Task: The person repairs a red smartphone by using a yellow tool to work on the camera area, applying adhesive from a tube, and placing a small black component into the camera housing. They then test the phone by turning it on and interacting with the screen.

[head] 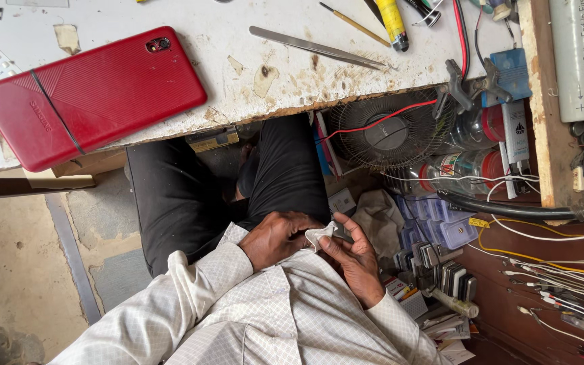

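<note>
One red phone (pixel 89 94), one tweezers (pixel 315 47), one fan (pixel 386 132), two hands (pixel 275 236).

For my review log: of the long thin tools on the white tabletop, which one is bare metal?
The long tweezers, plain silvery steel; the thin stick is yellowish, and the fat pen is yellow with a black tip.

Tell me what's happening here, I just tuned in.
A person sits at a worn white bench with both hands down in the lap. The left hand and right hand hold a small white cloth between them; whether anything is inside it cannot be seen. On the bench lie a red phone, back up, and tweezers, both untouched. A small fan sits under the bench.
</note>
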Available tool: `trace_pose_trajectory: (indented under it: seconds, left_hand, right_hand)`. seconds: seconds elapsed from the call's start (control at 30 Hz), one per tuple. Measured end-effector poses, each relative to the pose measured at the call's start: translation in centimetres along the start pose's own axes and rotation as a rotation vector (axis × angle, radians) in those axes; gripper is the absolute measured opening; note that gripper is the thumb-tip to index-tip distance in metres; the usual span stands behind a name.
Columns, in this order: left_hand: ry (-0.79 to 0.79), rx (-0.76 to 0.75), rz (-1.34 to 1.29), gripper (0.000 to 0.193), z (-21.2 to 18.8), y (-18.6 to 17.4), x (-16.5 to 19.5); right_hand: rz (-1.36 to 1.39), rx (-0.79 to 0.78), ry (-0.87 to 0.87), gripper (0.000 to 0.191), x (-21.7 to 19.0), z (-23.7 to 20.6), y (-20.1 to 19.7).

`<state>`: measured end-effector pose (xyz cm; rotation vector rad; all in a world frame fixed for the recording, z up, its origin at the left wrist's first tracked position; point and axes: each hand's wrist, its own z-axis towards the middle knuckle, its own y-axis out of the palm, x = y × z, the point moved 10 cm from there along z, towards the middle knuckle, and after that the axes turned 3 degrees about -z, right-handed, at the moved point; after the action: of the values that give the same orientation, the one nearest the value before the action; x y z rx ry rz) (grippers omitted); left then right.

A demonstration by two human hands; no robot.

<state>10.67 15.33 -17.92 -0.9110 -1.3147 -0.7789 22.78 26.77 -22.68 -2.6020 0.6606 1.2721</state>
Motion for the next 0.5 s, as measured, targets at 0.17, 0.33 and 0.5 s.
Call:
trace_pose_trajectory:
  seconds: [0.17, 0.33, 0.5]
  left_hand:
    - [-0.172, -0.07, -0.167, 0.028, 0.0, 0.7, -1.6]
    - [0.01, -0.071, -0.183, 0.027, 0.3, 0.3, 0.0]
    - [0.047, -0.052, -0.142, 0.036, 0.1, 0.5, 0.2]
  right_hand:
    - [0.024, -0.077, -0.054, 0.071, 0.1, -0.1, 0.1]
    - [0.022, -0.048, -0.07, 0.068, 1.1, 0.5, -0.9]
    - [0.032, -0.042, -0.088, 0.067, 1.9, 0.9, -1.4]
